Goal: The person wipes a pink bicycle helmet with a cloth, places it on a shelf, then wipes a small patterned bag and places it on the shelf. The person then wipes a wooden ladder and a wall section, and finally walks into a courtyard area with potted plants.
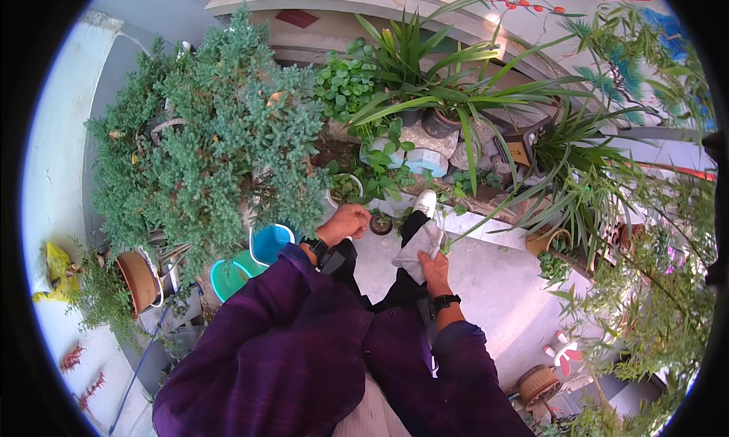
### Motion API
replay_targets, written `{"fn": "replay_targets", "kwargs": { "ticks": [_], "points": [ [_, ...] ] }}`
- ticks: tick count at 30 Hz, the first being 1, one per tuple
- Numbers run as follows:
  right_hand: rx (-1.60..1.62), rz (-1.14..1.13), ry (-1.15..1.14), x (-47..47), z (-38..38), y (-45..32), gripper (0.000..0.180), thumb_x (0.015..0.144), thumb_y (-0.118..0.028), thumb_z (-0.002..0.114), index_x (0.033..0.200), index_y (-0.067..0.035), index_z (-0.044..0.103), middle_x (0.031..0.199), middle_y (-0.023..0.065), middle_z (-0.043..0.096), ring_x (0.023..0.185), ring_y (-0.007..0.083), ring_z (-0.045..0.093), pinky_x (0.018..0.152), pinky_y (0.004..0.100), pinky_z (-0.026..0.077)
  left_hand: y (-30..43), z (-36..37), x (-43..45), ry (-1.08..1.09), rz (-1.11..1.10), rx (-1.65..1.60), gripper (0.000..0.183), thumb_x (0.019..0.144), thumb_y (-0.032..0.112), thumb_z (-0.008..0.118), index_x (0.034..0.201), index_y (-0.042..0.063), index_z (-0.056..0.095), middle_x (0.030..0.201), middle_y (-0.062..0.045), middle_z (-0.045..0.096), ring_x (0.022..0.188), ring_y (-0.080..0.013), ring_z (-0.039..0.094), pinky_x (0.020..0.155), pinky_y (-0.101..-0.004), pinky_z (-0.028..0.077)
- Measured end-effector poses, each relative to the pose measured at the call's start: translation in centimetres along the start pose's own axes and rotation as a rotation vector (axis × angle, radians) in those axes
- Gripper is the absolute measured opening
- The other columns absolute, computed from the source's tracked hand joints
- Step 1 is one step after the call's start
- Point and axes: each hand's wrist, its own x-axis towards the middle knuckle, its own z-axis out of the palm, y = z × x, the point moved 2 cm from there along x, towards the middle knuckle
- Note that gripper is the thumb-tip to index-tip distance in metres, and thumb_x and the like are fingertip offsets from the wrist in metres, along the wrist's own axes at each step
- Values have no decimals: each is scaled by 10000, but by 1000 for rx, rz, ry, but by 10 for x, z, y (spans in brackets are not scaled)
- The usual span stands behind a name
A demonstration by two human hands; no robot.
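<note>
My right hand (pixel 434 269) grips a crumpled greyish-white cloth (pixel 421 249), which hangs over my right lower leg, just behind the white shoe (pixel 425 203). My left hand (pixel 345 222) is held in front of my left knee with its fingers curled; whether anything small is between them cannot be told. Just beyond its fingertips, on the ground, is a small round pot (pixel 381 224) with dark soil. A white-rimmed pot with leafy plants (pixel 344 188) stands beyond that hand.
A bushy juniper (pixel 211 141) spreads at the left, above a blue bucket (pixel 270 243) and a green basin (pixel 230 277). A low white-tiled kerb (pixel 490 229) edges the bed, with rocks and strap-leaved potted plants (pixel 441 121) behind. Bamboo-like foliage (pixel 655 289) fills the right.
</note>
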Motion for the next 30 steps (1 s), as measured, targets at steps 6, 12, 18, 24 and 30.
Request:
{"fn": "replay_targets", "kwargs": {
  "ticks": [6,12,18,24,30],
  "points": [
    [-348,-320,80,29,-15,11,398,834,-322,724,948,45,622,923,304,674,877,491,648,776,522,521,35,13,82,83,-17,-130,175,961,194,635,1039,37,643,789,-40,657,632,-129,640,577,-288,557],
    [-252,-366,67,43,-29,13,344,830,-274,735,878,31,582,840,280,663,776,487,640,691,518,519,81,1,164,171,17,-379,189,971,227,635,1055,58,649,786,-23,641,635,-157,639,626,-339,589],
    [-219,-347,77,50,-45,8,318,830,-225,738,929,52,619,843,280,676,795,486,660,708,492,541,119,-3,228,235,43,-553,257,1010,316,599,1052,69,656,829,-24,640,722,-185,661,715,-379,603],
    [-147,-358,114,59,-48,13,311,836,-205,732,948,68,633,865,292,681,812,489,664,720,485,546,129,-3,277,257,133,-793,257,1024,326,577,1040,78,640,850,-35,658,767,-193,666,750,-402,600],
    [-172,-242,30,58,-57,15,279,862,-89,708,1103,48,669,969,189,738,882,281,720,787,376,554,128,-17,324,264,149,-764,311,1007,400,608,1027,93,652,833,-35,686,728,-192,678,735,-416,615]
  ]
}}
